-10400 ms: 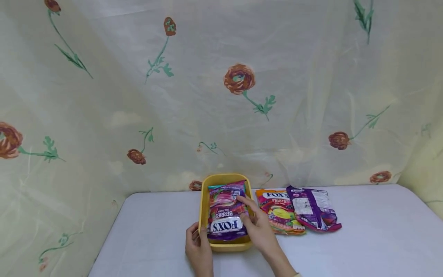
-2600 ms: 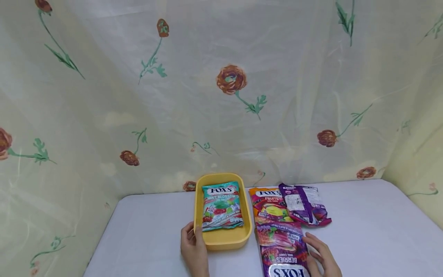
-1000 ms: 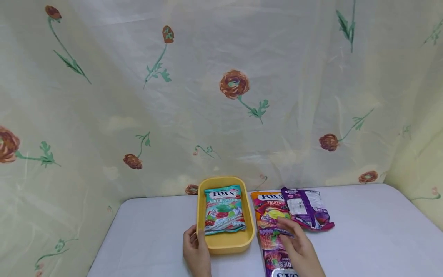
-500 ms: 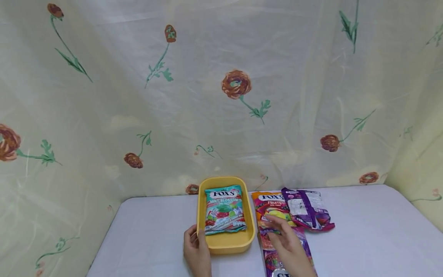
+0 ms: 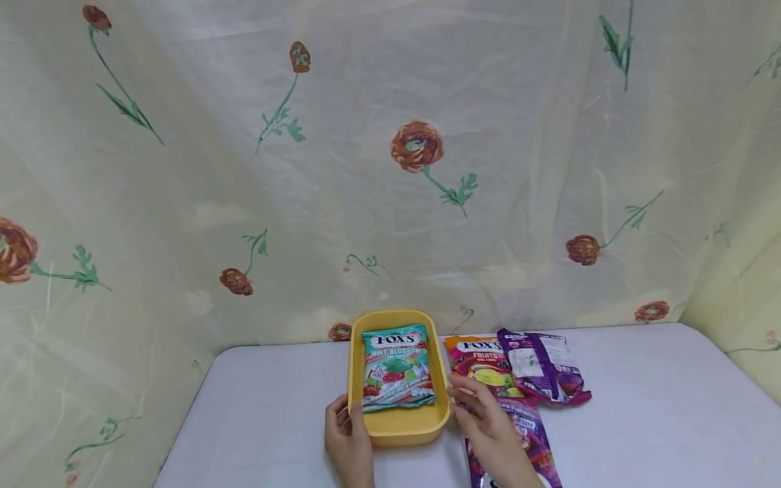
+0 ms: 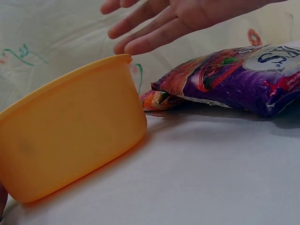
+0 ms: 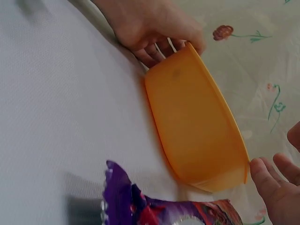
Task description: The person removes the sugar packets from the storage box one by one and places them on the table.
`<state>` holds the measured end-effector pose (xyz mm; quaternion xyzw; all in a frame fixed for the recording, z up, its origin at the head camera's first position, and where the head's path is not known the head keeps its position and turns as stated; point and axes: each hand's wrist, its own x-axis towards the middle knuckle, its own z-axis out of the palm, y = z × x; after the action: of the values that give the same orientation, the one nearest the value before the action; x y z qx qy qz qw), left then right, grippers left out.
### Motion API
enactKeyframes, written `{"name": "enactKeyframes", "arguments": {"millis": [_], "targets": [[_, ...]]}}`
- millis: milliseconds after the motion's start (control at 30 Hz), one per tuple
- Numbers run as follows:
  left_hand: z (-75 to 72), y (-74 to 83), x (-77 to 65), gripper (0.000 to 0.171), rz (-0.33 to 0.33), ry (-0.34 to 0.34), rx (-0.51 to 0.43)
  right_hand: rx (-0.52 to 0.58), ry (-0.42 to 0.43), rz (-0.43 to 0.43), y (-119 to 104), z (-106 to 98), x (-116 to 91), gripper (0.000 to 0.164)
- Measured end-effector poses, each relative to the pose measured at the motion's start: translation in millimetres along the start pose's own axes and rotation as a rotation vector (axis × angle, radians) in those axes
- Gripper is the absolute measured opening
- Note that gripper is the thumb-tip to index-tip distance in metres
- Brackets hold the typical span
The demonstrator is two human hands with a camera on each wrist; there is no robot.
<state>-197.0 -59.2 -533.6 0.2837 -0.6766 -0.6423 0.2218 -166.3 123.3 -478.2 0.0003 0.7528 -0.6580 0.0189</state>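
Note:
A yellow plastic tray (image 5: 403, 427) stands on the white table, with a teal Fox's Mint Blossom candy bag (image 5: 398, 369) lying in it. My left hand (image 5: 349, 437) grips the tray's near left side, thumb at the rim and fingers along the outer wall. Over at the right rim is my right hand (image 5: 488, 427), its fingers extended; in the right wrist view a fingertip (image 7: 258, 168) meets or nearly meets the rim. Partly beneath that hand lies a purple Fox's Berries candy bag (image 5: 537, 440), also visible in the left wrist view.
An orange Fox's Fruits candy bag (image 5: 478, 356) lies right of the tray, overlapped by the Berries bag. Beside it is another purple candy bag (image 5: 546, 366), back side up. A flower-patterned curtain (image 5: 488, 169) hangs behind the table (image 5: 659, 420).
The Berries bag went from the tray to the table in front of the Fruits bag, uncovering the Mint Blossom bag. My right hand then moved left to the tray rim; my left hand stayed.

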Motion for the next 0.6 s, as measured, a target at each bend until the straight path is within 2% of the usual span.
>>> {"name": "enactKeyframes", "arguments": {"millis": [233, 433, 600], "targets": [[-0.1, 1.3, -0.8, 0.025, 0.004, -0.002, -0.015, -0.030, -0.016, -0.066, -3, 11, 2, 0.043], [-0.1, 0.2, -0.6, 0.024, 0.010, 0.001, -0.026, -0.028, -0.053, -0.082, -8, 18, 6, 0.041], [-0.7, -0.3, -1.0, 0.024, 0.017, 0.001, -0.023, -0.068, -0.074, -0.154, -8, 24, 11, 0.041]]}}
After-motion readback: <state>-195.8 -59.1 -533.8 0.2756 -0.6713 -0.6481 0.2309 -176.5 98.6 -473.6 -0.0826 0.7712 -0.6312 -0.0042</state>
